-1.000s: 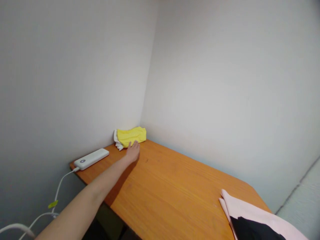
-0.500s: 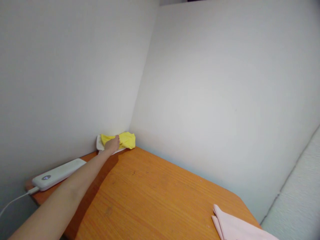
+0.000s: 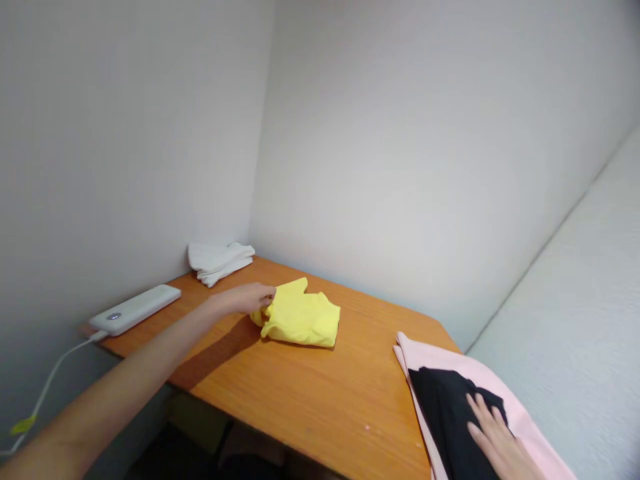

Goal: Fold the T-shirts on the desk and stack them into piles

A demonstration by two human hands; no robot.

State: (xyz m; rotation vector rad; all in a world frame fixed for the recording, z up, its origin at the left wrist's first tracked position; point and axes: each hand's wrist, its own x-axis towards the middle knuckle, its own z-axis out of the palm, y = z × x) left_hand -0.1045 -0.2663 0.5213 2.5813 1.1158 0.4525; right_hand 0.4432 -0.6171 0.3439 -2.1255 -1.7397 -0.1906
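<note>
Gripped at its left edge by my left hand (image 3: 255,298), a folded yellow cloth (image 3: 303,319) lies over the middle of the wooden table. The fingertips of that hand are closed on the fabric. At the lower right, my right hand (image 3: 500,440) rests flat with fingers spread on a folded black cloth (image 3: 445,413). Beneath the black one is a larger pink cloth (image 3: 493,373), folded along the table's right side. I cannot tell what kind of garments these cloths are.
Folded white cloth (image 3: 220,260) sits in the back left corner. A white power bank (image 3: 137,310) with a plugged-in cable (image 3: 57,370) lies along the left edge of the wooden table (image 3: 300,387). Walls (image 3: 360,167) close off the back and left.
My left hand has brought the yellow cloth from the back left corner to the table's middle, uncovering the white cloth. My right hand and the black cloth have come into view.
</note>
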